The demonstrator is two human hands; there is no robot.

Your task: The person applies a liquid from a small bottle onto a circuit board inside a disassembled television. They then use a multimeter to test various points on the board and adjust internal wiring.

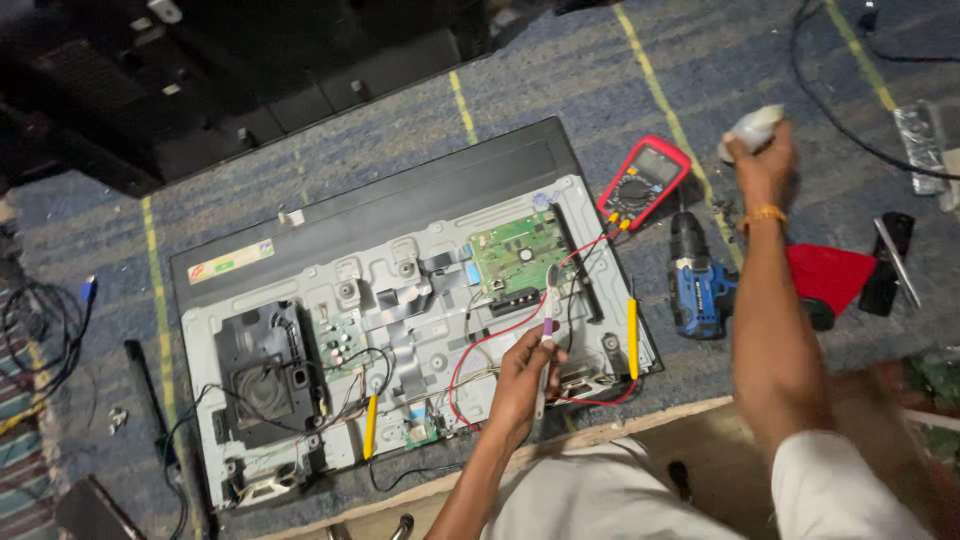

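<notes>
White lump in right hand (752,128): blurred, kind could not be told.
Right hand (765,165): smeared by motion, fingers indistinct.
Dark casing (200,70), upper left of frame: cut off by top edge, lost in shadow.
Silver strip (922,145), right edge: cropped.
Meter (643,182) screen: too small to read.

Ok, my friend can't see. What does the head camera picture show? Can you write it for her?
A person's left hand holds a thin pen-like tool over an opened flat television lying on a blue carpet. Their right hand is raised, gripping something small and white. A red multimeter and blue drill lie nearby.
</notes>
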